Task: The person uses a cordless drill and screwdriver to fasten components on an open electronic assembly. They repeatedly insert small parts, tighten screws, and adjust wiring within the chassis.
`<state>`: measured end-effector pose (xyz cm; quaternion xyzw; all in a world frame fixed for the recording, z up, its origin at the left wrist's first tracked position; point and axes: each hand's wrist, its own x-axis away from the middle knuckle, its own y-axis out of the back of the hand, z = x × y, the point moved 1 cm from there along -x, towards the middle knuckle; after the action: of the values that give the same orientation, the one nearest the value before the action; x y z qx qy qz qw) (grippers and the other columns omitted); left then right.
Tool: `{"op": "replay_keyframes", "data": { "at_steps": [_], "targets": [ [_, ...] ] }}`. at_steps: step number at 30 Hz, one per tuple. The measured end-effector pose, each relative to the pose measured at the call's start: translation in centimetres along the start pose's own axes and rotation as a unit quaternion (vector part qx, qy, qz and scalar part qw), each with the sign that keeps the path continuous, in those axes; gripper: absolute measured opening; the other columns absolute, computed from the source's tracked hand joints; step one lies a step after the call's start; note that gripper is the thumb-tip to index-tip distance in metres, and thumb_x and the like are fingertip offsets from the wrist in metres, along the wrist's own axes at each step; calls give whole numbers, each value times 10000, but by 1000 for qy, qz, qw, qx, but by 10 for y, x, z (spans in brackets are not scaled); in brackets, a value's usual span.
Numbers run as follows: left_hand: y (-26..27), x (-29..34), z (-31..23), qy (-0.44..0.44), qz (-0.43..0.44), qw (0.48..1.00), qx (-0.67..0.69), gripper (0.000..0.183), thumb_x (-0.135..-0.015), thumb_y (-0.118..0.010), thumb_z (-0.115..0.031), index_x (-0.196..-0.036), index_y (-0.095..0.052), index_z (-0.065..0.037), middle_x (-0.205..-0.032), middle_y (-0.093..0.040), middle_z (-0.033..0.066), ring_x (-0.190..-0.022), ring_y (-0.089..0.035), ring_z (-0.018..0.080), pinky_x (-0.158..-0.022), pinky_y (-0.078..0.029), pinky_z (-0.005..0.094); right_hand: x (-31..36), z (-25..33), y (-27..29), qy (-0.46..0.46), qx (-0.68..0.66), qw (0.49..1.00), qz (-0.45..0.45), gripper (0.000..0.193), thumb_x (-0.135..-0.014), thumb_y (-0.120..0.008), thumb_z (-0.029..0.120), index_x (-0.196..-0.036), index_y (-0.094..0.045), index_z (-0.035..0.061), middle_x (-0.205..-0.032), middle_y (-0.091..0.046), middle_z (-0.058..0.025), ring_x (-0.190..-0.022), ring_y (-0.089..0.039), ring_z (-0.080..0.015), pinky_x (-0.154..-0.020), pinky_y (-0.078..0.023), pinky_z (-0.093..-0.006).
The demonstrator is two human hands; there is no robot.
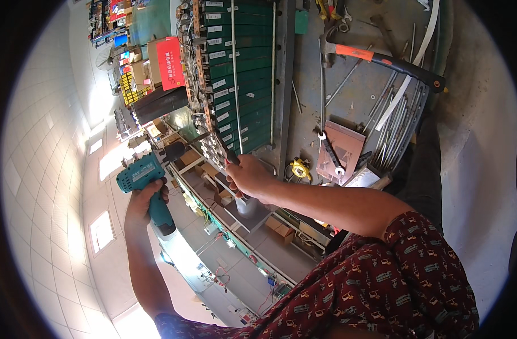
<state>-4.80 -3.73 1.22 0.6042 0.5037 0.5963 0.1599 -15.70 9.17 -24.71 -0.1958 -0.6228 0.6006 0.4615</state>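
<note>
My left hand [145, 199] is wrapped round the grip of a teal cordless drill [141, 173]. The drill's black chuck [174, 151] faces the wired edge of a stack of green modules [244, 68], its front end close to the terminals. Closed in a fist, my right hand [251, 179] holds a hand tool with a black-and-red handle [231, 158]. That fist is beside the lower end of the row of metal terminals [212, 148]. What the tool's tip touches is too small to make out.
On the grey metal surface at right lie an orange-and-black hammer [377, 58], long metal rods [398, 121], a brown plate [349, 144] and a yellow tape measure [299, 169]. A red box [169, 63] stands left of the stack. Shelving with cartons [279, 229] is below.
</note>
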Motion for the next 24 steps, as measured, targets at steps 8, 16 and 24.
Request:
{"op": "replay_keyframes", "data": {
  "at_steps": [8, 16, 24],
  "targets": [
    [2, -1, 5, -5, -15, 1000, 3, 480, -855, -827, -424, -1098, -669, -41, -843, -681, 88, -695, -652, 181, -651, -567, 345, 2, -3, 0, 27, 13, 1000, 7, 192, -1026, -554, 238, -1052, -552, 47, -883, -602, -38, -733, -607, -118, -554, -532, -309],
    [0, -3, 3, -20, -8, 1000, -3, 486, -838, -850, -458, -1076, -654, -82, -830, -679, 88, -702, -657, 191, -660, -576, 359, 0, -6, -1, 74, 12, 997, -19, 233, -1022, -508, 242, -938, -583, 38, -662, -539, -24, -519, -527, -122, -436, -463, -313],
    [6, -5, 12, -8, -7, 1000, 11, 471, -829, -857, -463, -1037, -654, -92, -805, -676, 86, -698, -671, 194, -643, -593, 383, 0, -3, 8, 34, 49, 998, 30, 178, -1031, -531, 228, -1048, -535, 51, -873, -590, -26, -744, -596, -109, -556, -530, -293]
  ]
}}
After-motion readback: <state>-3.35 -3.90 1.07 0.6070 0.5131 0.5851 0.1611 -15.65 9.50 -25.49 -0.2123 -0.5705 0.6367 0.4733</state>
